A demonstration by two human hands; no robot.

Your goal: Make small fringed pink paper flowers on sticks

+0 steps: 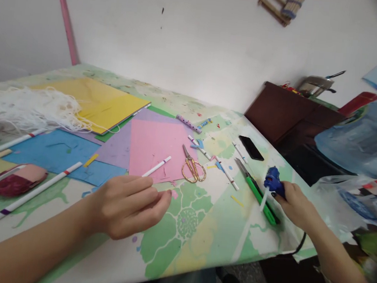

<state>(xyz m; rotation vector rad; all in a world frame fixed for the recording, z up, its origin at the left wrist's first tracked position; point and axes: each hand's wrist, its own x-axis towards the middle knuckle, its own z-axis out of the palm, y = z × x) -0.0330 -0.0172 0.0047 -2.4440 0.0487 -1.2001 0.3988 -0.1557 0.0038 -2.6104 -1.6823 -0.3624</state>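
My left hand (132,207) is closed near the front of the table, its fingers curled together. A thin white stick with a dark band (157,166) juts from between its fingers over the pink paper. On the right, my right hand (294,205) is wrapped round a blue hot glue gun (273,181), from which a whitish glue stick (264,199) sticks out. Below the gun lies a green-handled pair of scissors or knife (258,195). Gold-handled scissors (191,166) lie at the edge of the pink paper (157,140), beyond my left hand.
Several white banded sticks (227,174) and paper scraps lie mid-table. A black phone (251,148) is at the right. Yellow sheets (112,103), white string (35,104), blue paper (54,151) and a maroon-and-pink case (16,179) are left. The gun's cord (300,243) runs over the table's edge.
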